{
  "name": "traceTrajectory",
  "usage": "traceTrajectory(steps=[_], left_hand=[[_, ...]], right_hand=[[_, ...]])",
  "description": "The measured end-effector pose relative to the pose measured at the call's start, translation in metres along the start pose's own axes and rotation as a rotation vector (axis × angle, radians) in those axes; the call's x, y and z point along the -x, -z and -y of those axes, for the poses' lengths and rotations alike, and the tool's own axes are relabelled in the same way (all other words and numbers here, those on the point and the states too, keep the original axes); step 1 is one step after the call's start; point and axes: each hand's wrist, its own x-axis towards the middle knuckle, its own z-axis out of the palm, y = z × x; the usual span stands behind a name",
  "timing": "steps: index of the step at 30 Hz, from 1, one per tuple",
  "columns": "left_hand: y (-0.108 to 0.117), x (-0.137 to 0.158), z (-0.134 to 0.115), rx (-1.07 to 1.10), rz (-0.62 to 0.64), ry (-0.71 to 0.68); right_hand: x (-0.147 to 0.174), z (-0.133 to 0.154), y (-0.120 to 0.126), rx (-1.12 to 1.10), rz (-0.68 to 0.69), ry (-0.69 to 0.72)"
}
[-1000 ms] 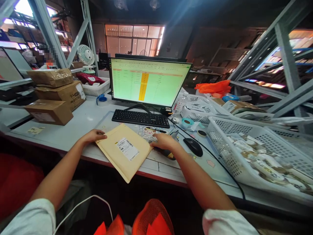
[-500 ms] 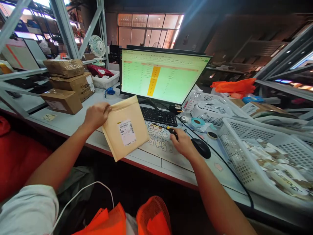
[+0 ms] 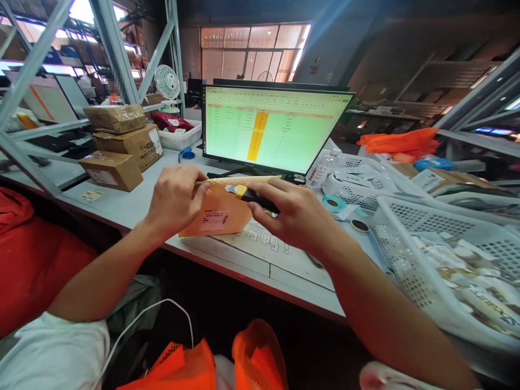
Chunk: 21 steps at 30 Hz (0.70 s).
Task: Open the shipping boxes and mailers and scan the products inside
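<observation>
A yellow-brown padded envelope (image 3: 190, 226) with a white printed label (image 3: 215, 221) stands tilted over the desk. My left hand (image 3: 177, 196) pinches its upper left corner. In my right hand (image 3: 290, 208) is a black and yellow utility knife (image 3: 255, 197), fingers wrapped round its handle. The knife's blade end points left, at the envelope's top edge and close to my left fingertips. Whether the blade touches the paper, I cannot tell. Most of the keyboard is hidden behind the envelope and my hands.
Behind the envelope stands a monitor (image 3: 272, 130) showing a spreadsheet. Cardboard boxes (image 3: 125, 143) are stacked at the left. To the right are a white perforated basket (image 3: 400, 260) full of scraps, a blue tape roll (image 3: 333, 202) and a plastic bottle (image 3: 325, 168).
My right hand has lifted the utility knife from the desk and brought it left to the envelope's top edge. The envelope has tipped, its top edge now turned up towards me.
</observation>
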Motion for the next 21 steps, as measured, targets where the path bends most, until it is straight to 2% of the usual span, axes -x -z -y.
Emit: traceTrajectory(steps=[7,10,12,16,18,21], left_hand=[[-0.01,0.016,-0.007,-0.07,-0.1,-0.156],[-0.009,0.019,-0.006,-0.067,-0.113,-0.2],[-0.006,0.022,-0.002,-0.069,-0.124,-0.206],[0.006,0.027,0.011,-0.1,-0.083,-0.144],[0.012,0.025,0.014,-0.14,0.007,-0.101],[0.02,0.013,0.009,-0.233,0.188,-0.041]], right_hand=[[-0.009,0.017,-0.011,0.105,0.05,0.038],[-0.008,0.01,-0.007,0.146,0.049,0.012],[-0.003,-0.012,-0.003,0.221,0.056,-0.124],[0.023,-0.074,-0.004,0.417,0.146,-0.641],[0.044,-0.093,-0.02,0.422,0.192,-0.715],[0.075,-0.094,-0.065,0.351,0.26,-0.646]])
